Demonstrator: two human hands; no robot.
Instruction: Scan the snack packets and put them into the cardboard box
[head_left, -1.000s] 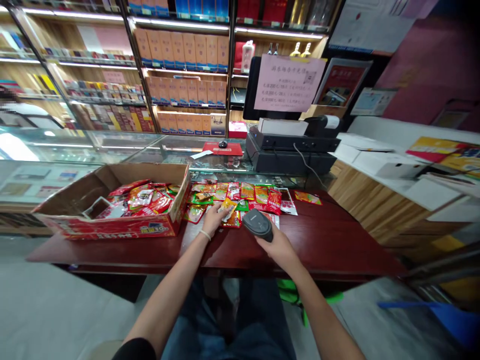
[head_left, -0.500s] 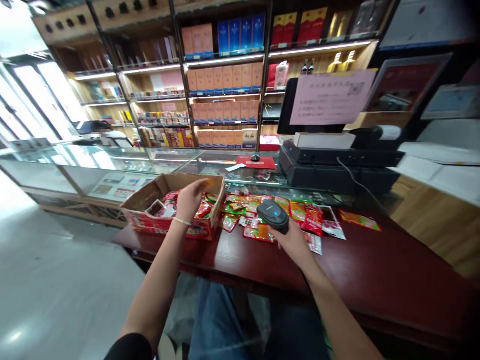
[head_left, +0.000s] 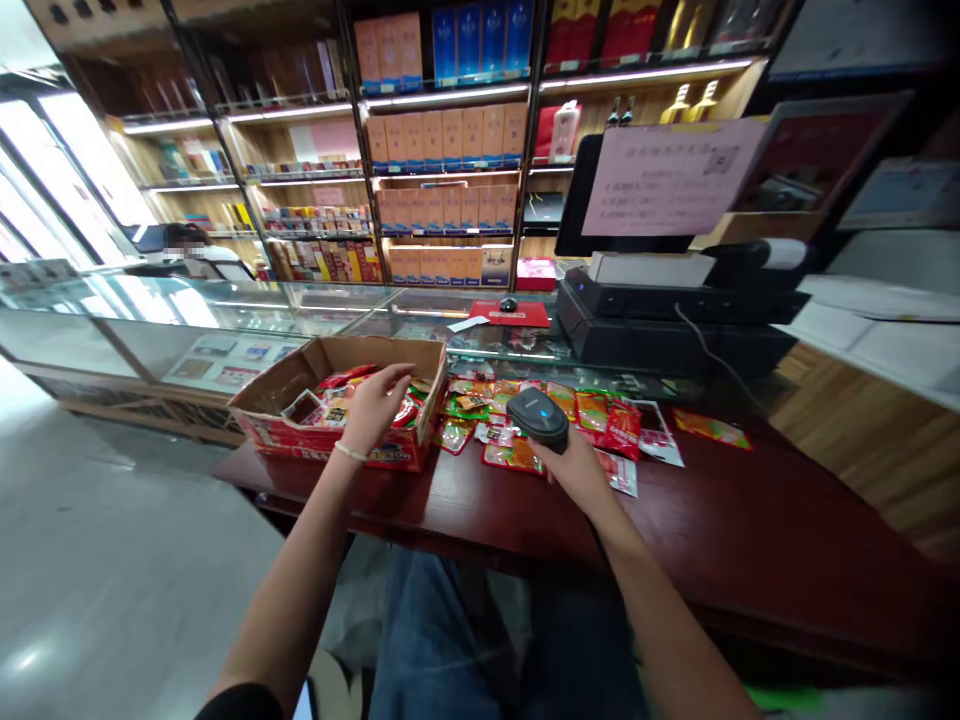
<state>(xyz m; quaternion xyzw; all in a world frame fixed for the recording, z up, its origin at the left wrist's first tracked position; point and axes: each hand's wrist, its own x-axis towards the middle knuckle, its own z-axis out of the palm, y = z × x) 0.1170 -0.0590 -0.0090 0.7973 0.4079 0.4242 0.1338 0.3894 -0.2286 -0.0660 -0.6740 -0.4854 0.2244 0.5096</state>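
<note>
My left hand [head_left: 373, 405] hovers over the open cardboard box [head_left: 281, 425], fingers spread, nothing in it. The box holds several red snack packets [head_left: 337, 385]. My right hand [head_left: 577, 470] grips a dark handheld barcode scanner [head_left: 538, 418] above the loose snack packets [head_left: 585, 410] spread on the dark red table [head_left: 690, 530]. The scanner's head points down at a red and orange packet [head_left: 510, 455].
A black cash register with a screen and pink paper notice [head_left: 667, 300] stands behind the packets. A glass counter [head_left: 247, 320] runs to the left, with a person behind it at far left. Shelves of boxed goods [head_left: 442, 150] line the back wall. A light wooden counter [head_left: 885, 420] is at right.
My left hand lifted a packet from the table pile, carried it left over the box, and now is open there without it. The scanner hand stayed over the packets.
</note>
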